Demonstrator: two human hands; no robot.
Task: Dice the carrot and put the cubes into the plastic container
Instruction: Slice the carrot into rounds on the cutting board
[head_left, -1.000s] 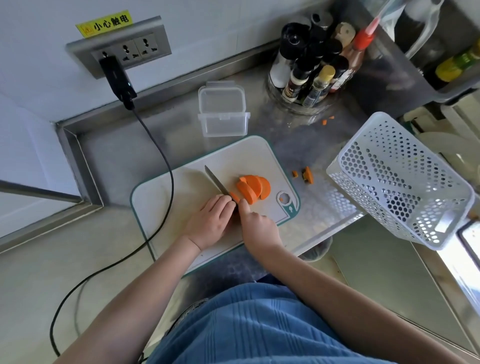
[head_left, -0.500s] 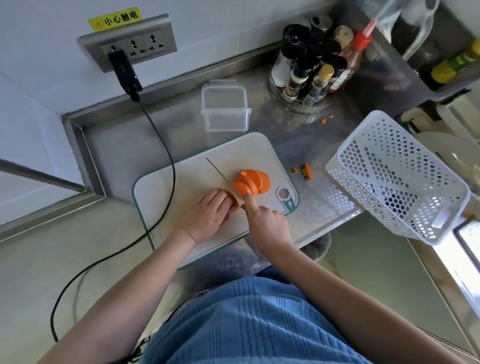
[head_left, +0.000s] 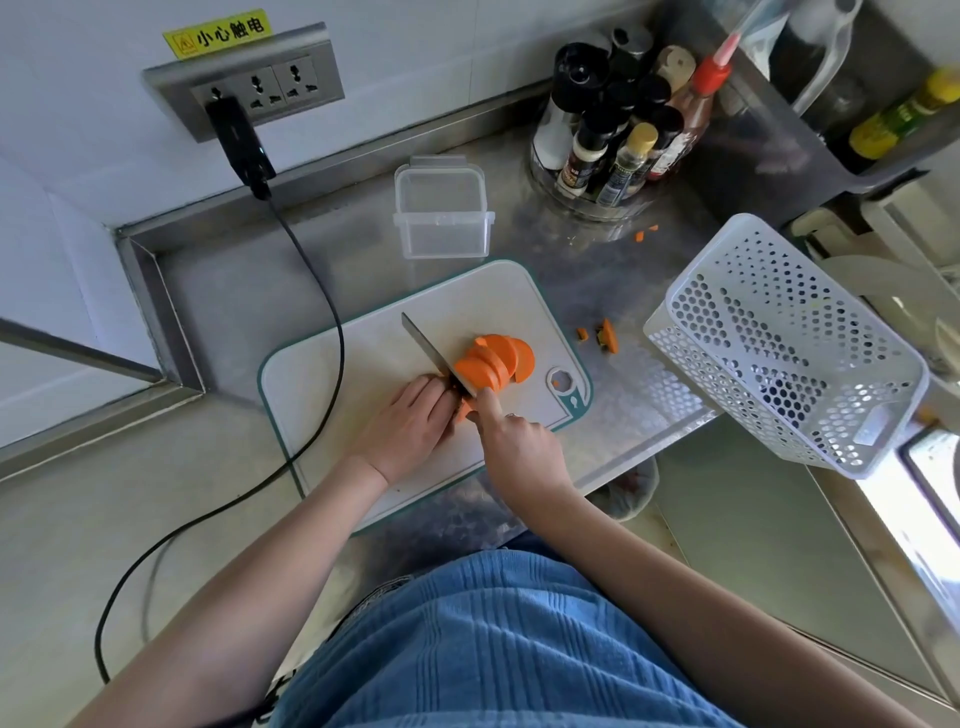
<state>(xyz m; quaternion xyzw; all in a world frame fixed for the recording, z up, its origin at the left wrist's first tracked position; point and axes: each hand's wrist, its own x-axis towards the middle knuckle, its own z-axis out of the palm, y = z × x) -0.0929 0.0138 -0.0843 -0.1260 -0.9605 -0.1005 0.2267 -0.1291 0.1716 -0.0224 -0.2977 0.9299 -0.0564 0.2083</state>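
Several orange carrot slices (head_left: 496, 361) lean against each other on the white cutting board (head_left: 363, 364). My right hand (head_left: 519, 447) grips a knife (head_left: 428, 345), index finger along its spine, the blade down against the uncut carrot piece. My left hand (head_left: 410, 426) holds that piece, which is mostly hidden under its curled fingers. The clear plastic container (head_left: 441, 213) stands empty on the steel counter behind the board.
A white perforated basket (head_left: 789, 343) sits tilted at the right counter edge. Carrot scraps (head_left: 605, 335) lie beside the board. A round rack of bottles (head_left: 618, 140) stands at the back. A black power cable (head_left: 332, 291) runs from the wall socket past the board's left side.
The knife has come down again on the carrot, and the fan of cut slices to its right has grown. Both hands stay in nearly the same place.
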